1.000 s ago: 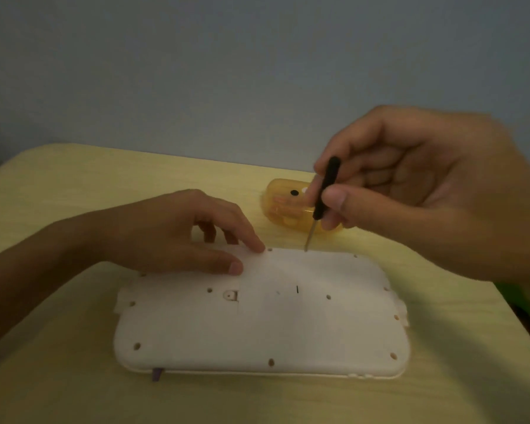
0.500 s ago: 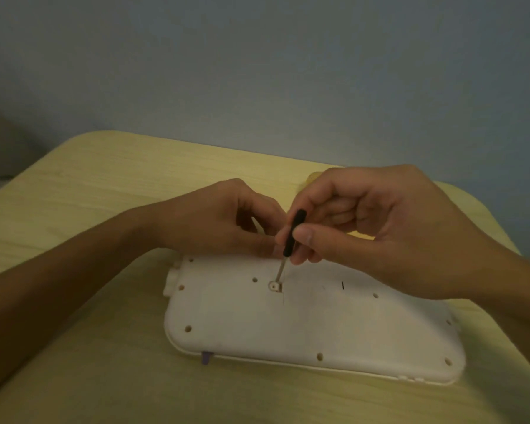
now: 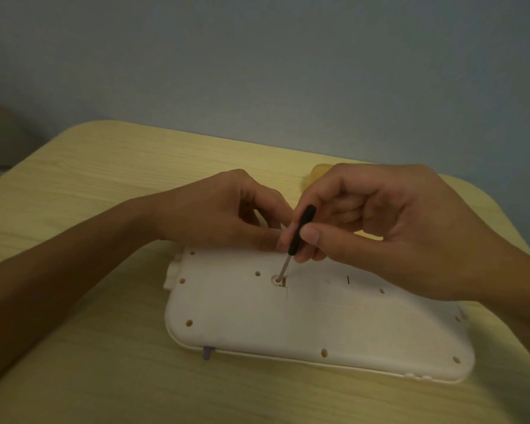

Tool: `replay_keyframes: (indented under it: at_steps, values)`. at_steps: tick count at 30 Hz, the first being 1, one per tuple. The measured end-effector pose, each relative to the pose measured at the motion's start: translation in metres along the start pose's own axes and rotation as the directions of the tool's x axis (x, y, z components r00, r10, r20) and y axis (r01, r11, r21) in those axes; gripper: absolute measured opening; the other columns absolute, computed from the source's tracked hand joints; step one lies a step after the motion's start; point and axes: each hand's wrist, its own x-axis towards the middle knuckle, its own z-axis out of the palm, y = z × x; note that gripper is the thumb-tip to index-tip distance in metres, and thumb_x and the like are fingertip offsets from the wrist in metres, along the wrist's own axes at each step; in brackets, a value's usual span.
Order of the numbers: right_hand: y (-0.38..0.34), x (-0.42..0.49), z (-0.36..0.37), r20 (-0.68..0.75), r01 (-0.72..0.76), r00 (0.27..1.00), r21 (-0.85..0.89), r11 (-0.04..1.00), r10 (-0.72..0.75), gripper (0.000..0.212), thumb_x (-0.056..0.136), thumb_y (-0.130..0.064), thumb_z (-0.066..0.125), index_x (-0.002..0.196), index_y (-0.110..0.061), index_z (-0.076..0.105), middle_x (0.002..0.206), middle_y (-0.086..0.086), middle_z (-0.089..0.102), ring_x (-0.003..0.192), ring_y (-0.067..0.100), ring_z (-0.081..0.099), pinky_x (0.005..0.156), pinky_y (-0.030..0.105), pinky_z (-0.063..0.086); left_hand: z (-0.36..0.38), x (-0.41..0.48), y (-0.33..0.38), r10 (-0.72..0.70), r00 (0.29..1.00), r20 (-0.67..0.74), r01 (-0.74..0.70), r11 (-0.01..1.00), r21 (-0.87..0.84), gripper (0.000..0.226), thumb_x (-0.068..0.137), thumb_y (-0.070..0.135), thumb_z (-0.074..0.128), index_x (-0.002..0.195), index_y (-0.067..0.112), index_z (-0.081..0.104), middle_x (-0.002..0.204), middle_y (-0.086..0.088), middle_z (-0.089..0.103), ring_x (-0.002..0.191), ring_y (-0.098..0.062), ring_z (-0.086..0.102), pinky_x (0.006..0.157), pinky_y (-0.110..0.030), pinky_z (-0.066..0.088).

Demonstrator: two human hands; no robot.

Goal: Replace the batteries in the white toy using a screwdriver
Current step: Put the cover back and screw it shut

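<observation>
**A:** What's changed on your end?

**B:** A second ago I had the screwdriver (image 3: 299, 232) up over the far edge of the white toy (image 3: 315, 319), tip in the air. Now my right hand (image 3: 389, 231) has brought it down and left, and the tip sits in the recessed screw hole (image 3: 278, 280) at the corner of the battery cover, shaft tilted towards the right.

**A:** Grip?

**B:** Right thumb and fingers are pinched closed around the black handle. My left hand (image 3: 224, 212) has shifted along the toy's far edge; its fingers are curled, with the tips just beside the screwdriver. Whether they press on the toy or only rest there, I cannot tell.

**A:** And the toy itself?

**B:** Lying back-up on the wooden table (image 3: 104, 185), near the middle, slightly right. A yellow object (image 3: 318, 172) pokes out behind my right hand, mostly hidden.

**A:** So where are we in the task?

**B:** Early, I'd say. The cover looks closed and no batteries are visible. With the tip seated, turning the screw out looks like the step in hand. Slipping out of the head is the risk in this dim light.
</observation>
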Motion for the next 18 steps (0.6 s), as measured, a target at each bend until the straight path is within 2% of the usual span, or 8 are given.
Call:
replay_keyframes:
  at_steps: [3, 7, 9, 13, 14, 16, 18]
  values:
    - [-0.002, 0.002, 0.0, 0.016, 0.035, 0.999, -0.091, 0.995, -0.034, 0.016, 0.094, -0.004, 0.073, 0.109, -0.009, 0.068, 0.093, 0.005, 0.082, 0.083, 0.022, 0.081, 0.081, 0.037, 0.065, -0.001, -0.002, 0.003, 0.006, 1.0, 0.003, -0.006, 1.0, -0.027, 0.028, 0.09, 0.032, 0.073, 0.088, 0.06, 0.073, 0.086, 0.025, 0.078, 0.076, -0.004, 0.075, 0.072, -0.019, 0.055]
    - [-0.006, 0.007, 0.001, 0.038, 0.09, 0.996, -0.195, 0.977, -0.084, 0.018, 0.094, -0.008, 0.072, 0.11, -0.014, 0.069, 0.094, 0.002, 0.082, 0.083, 0.015, 0.081, 0.082, 0.034, 0.065, -0.003, -0.001, 0.004, 0.006, 1.0, 0.009, -0.006, 1.0, -0.009, 0.068, 0.092, 0.001, 0.074, 0.076, 0.067, 0.069, 0.073, 0.035, 0.072, 0.07, 0.011, 0.07, 0.066, -0.004, 0.048]
    - [-0.008, 0.008, 0.0, 0.059, 0.117, 0.993, -0.249, 0.961, -0.106, 0.017, 0.094, -0.011, 0.072, 0.111, -0.015, 0.072, 0.095, -0.002, 0.081, 0.083, 0.009, 0.08, 0.082, 0.029, 0.064, -0.003, -0.001, 0.004, 0.003, 1.0, 0.016, -0.003, 1.0, -0.004, 0.076, 0.091, -0.005, 0.073, 0.072, 0.069, 0.068, 0.071, 0.04, 0.07, 0.068, 0.016, 0.069, 0.064, -0.002, 0.048]
    - [-0.017, 0.01, -0.003, 0.112, 0.222, 0.975, -0.411, 0.884, -0.192, 0.016, 0.095, -0.015, 0.07, 0.107, -0.017, 0.08, 0.084, -0.016, 0.076, 0.075, -0.001, 0.074, 0.074, 0.015, 0.058, -0.003, -0.003, 0.006, -0.003, 1.0, -0.007, 0.002, 0.999, -0.037, 0.07, 0.09, 0.0, 0.074, 0.074, 0.067, 0.07, 0.076, 0.04, 0.072, 0.073, 0.012, 0.072, 0.066, -0.004, 0.051]
    - [-0.019, 0.011, -0.002, 0.118, 0.233, 0.972, -0.445, 0.865, -0.202, 0.015, 0.096, -0.016, 0.07, 0.106, -0.018, 0.08, 0.081, -0.018, 0.074, 0.072, 0.001, 0.074, 0.07, 0.016, 0.057, -0.002, -0.002, 0.007, -0.006, 1.0, 0.003, 0.006, 1.0, -0.029, 0.073, 0.09, -0.002, 0.074, 0.073, 0.068, 0.069, 0.075, 0.04, 0.071, 0.071, 0.013, 0.071, 0.066, -0.003, 0.05]
    - [-0.022, 0.013, 0.0, 0.118, 0.238, 0.971, -0.512, 0.826, -0.207, 0.011, 0.097, -0.023, 0.068, 0.101, -0.021, 0.079, 0.075, -0.016, 0.073, 0.064, 0.01, 0.072, 0.06, 0.029, 0.058, -0.002, 0.0, 0.007, -0.013, 1.0, 0.011, 0.013, 1.0, 0.008, 0.086, 0.09, -0.011, 0.071, 0.068, 0.072, 0.064, 0.065, 0.043, 0.065, 0.062, 0.019, 0.064, 0.06, 0.001, 0.045]
    - [-0.022, 0.014, 0.001, 0.115, 0.243, 0.969, -0.601, 0.762, -0.218, 0.016, 0.099, -0.032, 0.065, 0.095, -0.021, 0.076, 0.069, -0.01, 0.071, 0.055, 0.015, 0.066, 0.051, 0.034, 0.053, -0.003, -0.001, 0.007, 0.002, 1.0, -0.003, -0.002, 1.0, 0.011, 0.082, 0.089, -0.007, 0.073, 0.066, 0.071, 0.064, 0.063, 0.042, 0.065, 0.059, 0.017, 0.063, 0.058, 0.0, 0.045]
